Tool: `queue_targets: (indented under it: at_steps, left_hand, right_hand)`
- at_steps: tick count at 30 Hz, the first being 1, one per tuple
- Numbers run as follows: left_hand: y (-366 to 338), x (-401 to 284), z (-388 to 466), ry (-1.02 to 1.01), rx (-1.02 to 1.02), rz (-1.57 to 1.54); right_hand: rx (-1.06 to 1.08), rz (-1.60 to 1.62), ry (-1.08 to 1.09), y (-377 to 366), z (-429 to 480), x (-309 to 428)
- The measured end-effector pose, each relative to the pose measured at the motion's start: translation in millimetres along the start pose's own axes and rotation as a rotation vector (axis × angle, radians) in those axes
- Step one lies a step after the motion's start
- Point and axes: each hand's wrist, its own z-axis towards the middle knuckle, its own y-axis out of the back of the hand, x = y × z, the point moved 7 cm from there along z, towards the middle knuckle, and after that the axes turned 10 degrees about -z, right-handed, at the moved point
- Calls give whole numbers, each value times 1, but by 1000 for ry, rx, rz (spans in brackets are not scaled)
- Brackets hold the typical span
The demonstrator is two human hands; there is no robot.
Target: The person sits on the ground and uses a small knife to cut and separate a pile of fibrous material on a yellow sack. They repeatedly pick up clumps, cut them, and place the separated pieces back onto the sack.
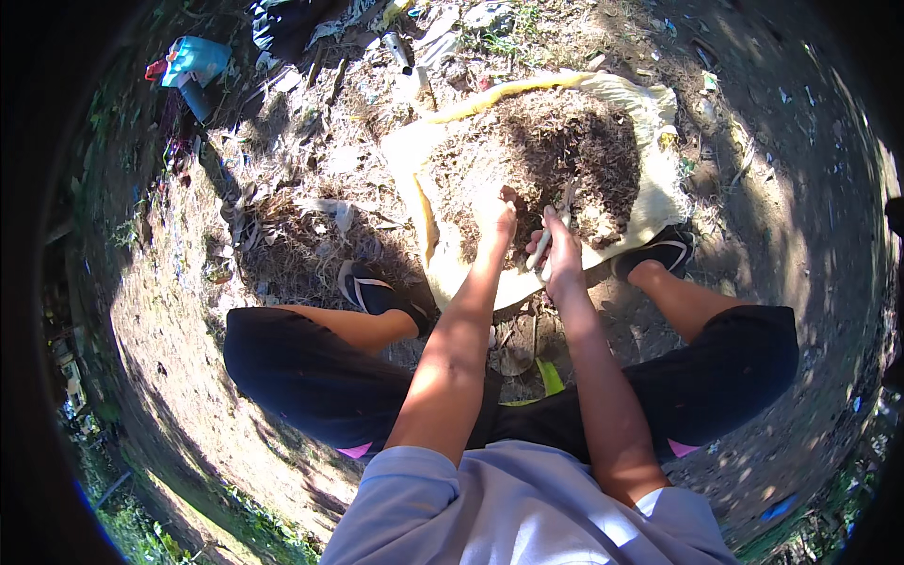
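My right hand (563, 248) is wrapped around the pale handles of a hand tool (540, 249), which looks like pliers or pruning shears. Its narrow jaws point away from me, over a heap of dry brown plant matter (565, 134). Just to the left, my left hand (496, 212) hovers over or touches the same heap with its fingers curled. Strong sunlight washes it out, and I cannot make out whether something small is between the fingertips. Under the heap spreads a pale yellow sheet or sack (660, 183) with a rolled, darker yellow edge.
My sandalled feet flank the sheet, the left sandal (371, 286) and the right sandal (660, 253) close to its edges. Dry litter (304, 240) covers the ground on the left. Farther off lie a light-blue plastic item (201, 60), a grey tube (397, 53) and a black bag (289, 28).
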Motion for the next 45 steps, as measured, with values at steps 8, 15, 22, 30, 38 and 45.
queue_targets:
  at_steps: [8,15,22,30,38,45]
  left_hand:
    - [16,-59,22,541,101,-227]
    - [16,-91,3,606,274,-45]
    - [23,-87,6,603,284,-124]
    - [16,-101,6,555,303,-118]
    - [25,-73,24,378,245,306]
    - [35,5,-11,491,-10,448]
  right_hand:
    - [-29,-661,386,-31,-27,3]
    - [-70,-722,479,-36,-37,15]
    - [20,-751,389,-35,-40,19]
    - [-37,-788,480,-36,-48,29]
    - [-153,-630,541,-23,-33,23]
    - [81,-74,157,-9,0,-14]
